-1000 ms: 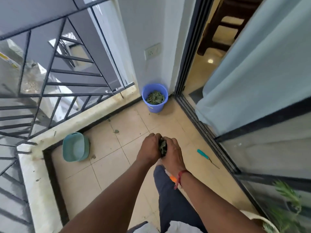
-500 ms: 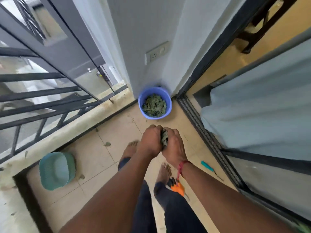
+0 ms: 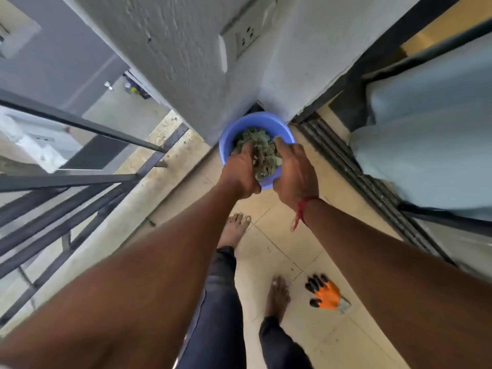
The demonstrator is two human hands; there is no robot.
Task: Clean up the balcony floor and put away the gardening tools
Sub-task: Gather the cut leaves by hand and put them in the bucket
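Both hands are in the blue bucket (image 3: 259,117) at the far wall corner. The left hand (image 3: 239,169) and right hand (image 3: 294,169) cup dry leaves (image 3: 263,155) between them. I cannot tell whether the fingers grip. An orange glove (image 3: 326,294) lies on the floor (image 3: 277,235), near right.

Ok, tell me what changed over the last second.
The left hand and right hand carried their clump of leaves forward from above the floor to the mouth of the blue bucket, now slightly apart with the leaves between them. The bucket stayed in its corner, the orange glove on the floor.
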